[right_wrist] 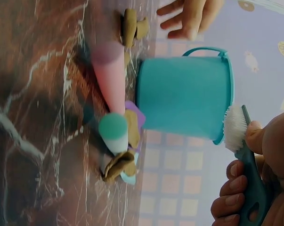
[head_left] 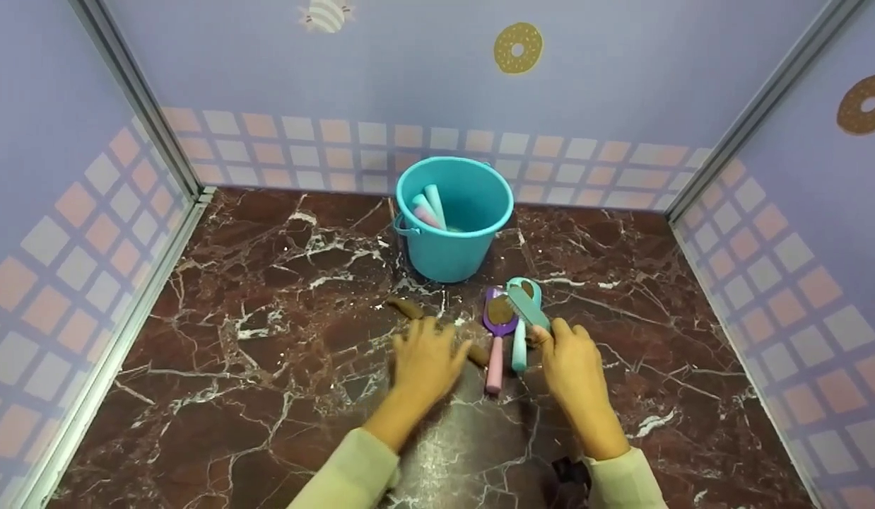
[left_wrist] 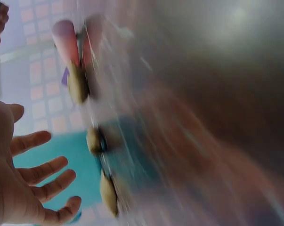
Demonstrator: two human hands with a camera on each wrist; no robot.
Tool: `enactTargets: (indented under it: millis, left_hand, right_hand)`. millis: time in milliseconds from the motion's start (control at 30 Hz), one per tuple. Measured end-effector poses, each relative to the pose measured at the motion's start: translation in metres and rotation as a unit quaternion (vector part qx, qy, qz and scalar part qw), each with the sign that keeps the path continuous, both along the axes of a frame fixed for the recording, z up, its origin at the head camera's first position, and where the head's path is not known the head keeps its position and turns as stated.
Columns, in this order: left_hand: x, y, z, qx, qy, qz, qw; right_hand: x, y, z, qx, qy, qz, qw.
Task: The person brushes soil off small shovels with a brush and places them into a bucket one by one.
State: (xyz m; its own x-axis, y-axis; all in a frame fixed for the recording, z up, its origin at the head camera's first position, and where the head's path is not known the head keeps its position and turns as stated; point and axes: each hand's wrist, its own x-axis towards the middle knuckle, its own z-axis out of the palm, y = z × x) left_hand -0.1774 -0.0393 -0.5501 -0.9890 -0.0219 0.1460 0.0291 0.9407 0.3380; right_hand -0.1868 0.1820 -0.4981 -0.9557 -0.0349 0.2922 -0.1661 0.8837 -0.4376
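Note:
My right hand (head_left: 573,360) grips the teal handle of a scrubbing brush (right_wrist: 247,176) with white bristles. In the head view the brush is above two small shovels. One shovel is purple with a pink handle (head_left: 494,367); beside it lies a light-teal shovel (head_left: 519,350). Brown clay-like lumps sit on the shovel heads. My left hand (head_left: 425,357) has its fingers spread and holds nothing. It hovers over the floor between a long brown lump (head_left: 407,308) and another brown lump (head_left: 478,355). In the left wrist view several lumps (left_wrist: 78,84) lie below the fingers.
A turquoise bucket (head_left: 448,258) stands in front of the back wall, with light-teal and pink handles (head_left: 427,212) sticking up inside. The marbled floor (head_left: 282,396) has white crumbs on it. Patterned walls close three sides. A dark object (head_left: 570,481) lies near the right sleeve.

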Motion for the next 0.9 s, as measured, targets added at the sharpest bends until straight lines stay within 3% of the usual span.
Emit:
enactTargets:
  millis: [167,333,733,900]
  left_hand:
    - [-0.02,0.039,-0.01,-0.009,-0.026,-0.015,0.9995]
    - [-0.033,0.064,-0.02,-0.046,-0.031,0.014,0.9984]
    - [-0.05,0.093,-0.027,-0.085,-0.057,0.086,0.9911]
    - [-0.054,0.096,-0.027,-0.081,-0.068,0.093,0.99]
  right_hand:
    - [-0.003,0.007,-0.002,0.005,-0.005,-0.002,1.0]
    - [-0.003,0.009,-0.003,0.008,-0.001,0.001,1.0]
    - [-0.001,0.012,-0.005,0.005,0.001,-0.01,1.0]
    - [-0.001,0.013,-0.005,0.008,-0.005,-0.015,1.0]
